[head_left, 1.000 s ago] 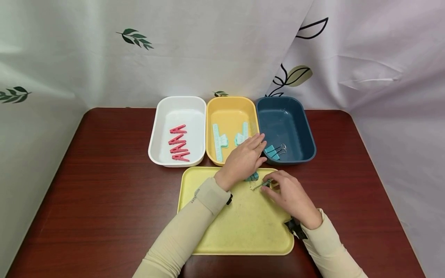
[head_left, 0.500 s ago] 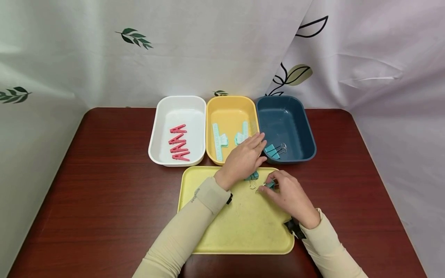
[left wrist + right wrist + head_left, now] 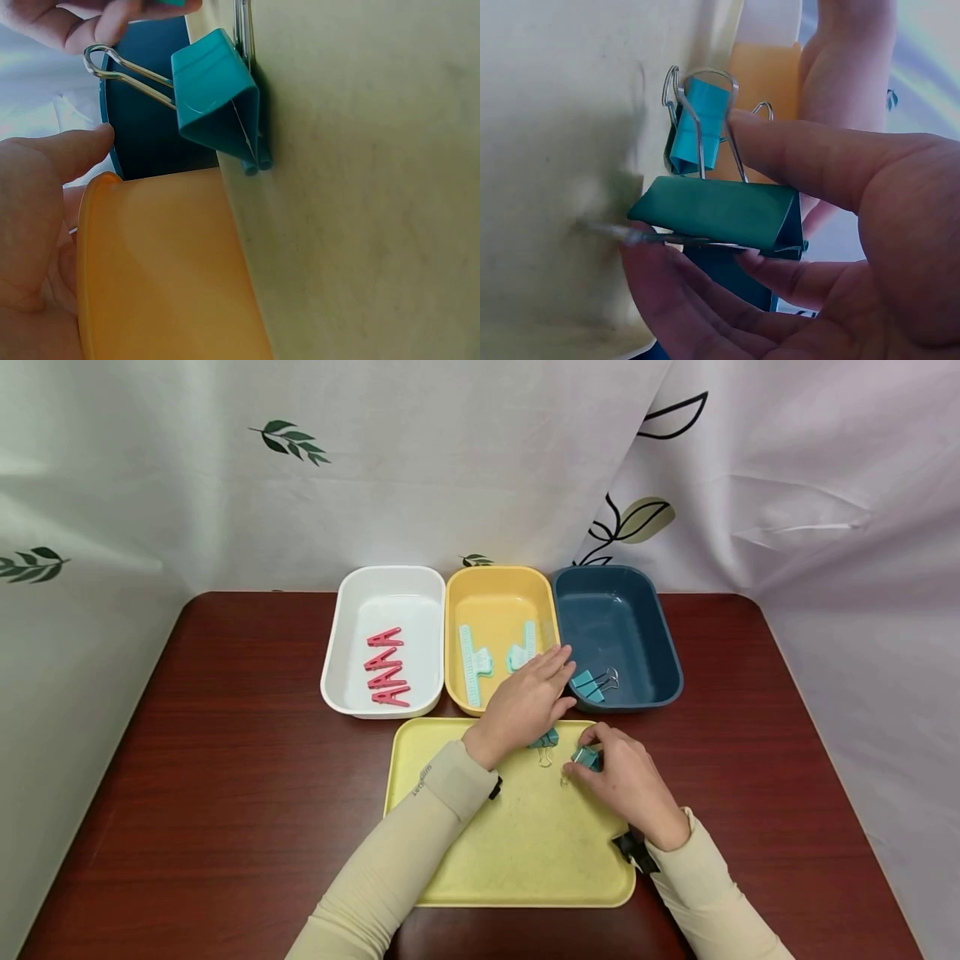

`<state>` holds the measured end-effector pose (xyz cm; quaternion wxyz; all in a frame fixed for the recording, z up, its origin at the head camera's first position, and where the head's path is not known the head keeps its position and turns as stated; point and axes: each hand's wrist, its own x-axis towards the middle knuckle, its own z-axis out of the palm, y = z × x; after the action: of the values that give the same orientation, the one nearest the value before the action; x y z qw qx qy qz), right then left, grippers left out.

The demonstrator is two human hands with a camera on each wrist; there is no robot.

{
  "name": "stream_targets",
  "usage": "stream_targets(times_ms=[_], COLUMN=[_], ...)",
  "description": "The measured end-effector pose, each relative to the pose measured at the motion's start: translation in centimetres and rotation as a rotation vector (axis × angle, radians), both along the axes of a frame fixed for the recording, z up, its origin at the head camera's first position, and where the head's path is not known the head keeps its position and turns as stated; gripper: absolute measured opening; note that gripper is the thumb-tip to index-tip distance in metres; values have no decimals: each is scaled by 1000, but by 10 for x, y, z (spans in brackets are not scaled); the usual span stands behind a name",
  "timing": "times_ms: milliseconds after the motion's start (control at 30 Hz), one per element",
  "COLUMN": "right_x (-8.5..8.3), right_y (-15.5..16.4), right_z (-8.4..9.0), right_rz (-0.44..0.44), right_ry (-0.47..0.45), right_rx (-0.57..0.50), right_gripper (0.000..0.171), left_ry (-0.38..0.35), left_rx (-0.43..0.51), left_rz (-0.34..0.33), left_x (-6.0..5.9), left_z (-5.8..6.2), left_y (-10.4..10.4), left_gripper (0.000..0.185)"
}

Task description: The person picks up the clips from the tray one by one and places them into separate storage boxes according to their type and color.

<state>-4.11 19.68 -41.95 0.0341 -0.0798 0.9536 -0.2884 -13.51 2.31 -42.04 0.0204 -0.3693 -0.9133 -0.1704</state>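
My right hand (image 3: 626,781) pinches a teal binder clip (image 3: 716,210) between thumb and fingers, over the right back part of the yellow tray (image 3: 525,843). One wire handle of that clip points up beside the thumb in the right wrist view. Another teal binder clip (image 3: 214,82) rests on the tray near its back edge, partly under my left hand in the head view. With fingers straight and holding nothing, my left hand (image 3: 525,706) lies over the front right corner of the yellow bin (image 3: 501,602). Whether it touches the rim, I cannot tell.
A white bin (image 3: 397,602) with several red clothespins (image 3: 384,681) stands left of the yellow bin, which contains two mint clips (image 3: 471,664) with long bars. To the right, the navy bin (image 3: 618,627) contains teal binder clips (image 3: 587,687) at its front left.
The clip in my right hand has turned, so its teal body now shows between the fingertips, and it sits slightly farther right. My left hand has stayed in place.
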Motion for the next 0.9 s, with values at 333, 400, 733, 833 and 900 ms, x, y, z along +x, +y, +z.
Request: stream_targets(times_ms=[333, 400, 733, 833, 900], right_x=[-1, -1, -4, -5, -5], right_y=[4, 6, 11, 13, 14], right_z=[4, 5, 6, 7, 9], right_rz=[-28, -25, -11, -7, -9], right_ry=[-65, -67, -65, -53, -46], right_rx=[-14, -22, -35, -38, -34], right_gripper=[34, 32, 30, 30, 30], left_ry=[-6, -8, 4, 3, 3], left_rx=[-4, -3, -4, -2, 0], left_rz=[0, 0, -5, -4, -5], left_x=[0, 0, 0, 0, 0], left_z=[1, 1, 1, 1, 1], left_y=[0, 0, 0, 0, -1], left_gripper=[54, 54, 53, 53, 53])
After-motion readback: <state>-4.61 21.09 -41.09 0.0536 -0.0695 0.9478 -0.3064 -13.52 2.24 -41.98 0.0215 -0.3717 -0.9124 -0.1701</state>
